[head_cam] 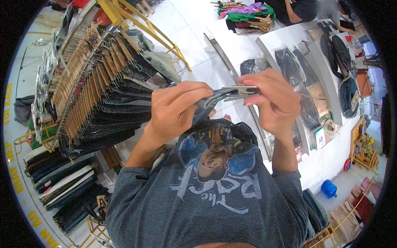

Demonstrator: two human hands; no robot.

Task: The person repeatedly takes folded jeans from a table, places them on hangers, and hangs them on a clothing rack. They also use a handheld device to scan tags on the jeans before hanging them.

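Folded denim (207,102), its stacked layers turned edge-on, is pinched by my left hand (180,108) in front of my chest. A metal clip (240,93) sits over the right end of the folds. The thumb and fingers of my right hand (271,100) squeeze the clip's outer end from above and below. More denim hangs below my left hand, partly hidden by it. My two hands are apart, level with each other, with the clip and cloth between them.
To the left stands a rack of dark trousers on wooden hangers (90,108), beside a yellow metal frame (155,28). A white counter (328,155) with plastic-wrapped clothes (290,68) lies right. Garments on hangers (248,15) rest farther back. Another person (291,12) is at the top right.
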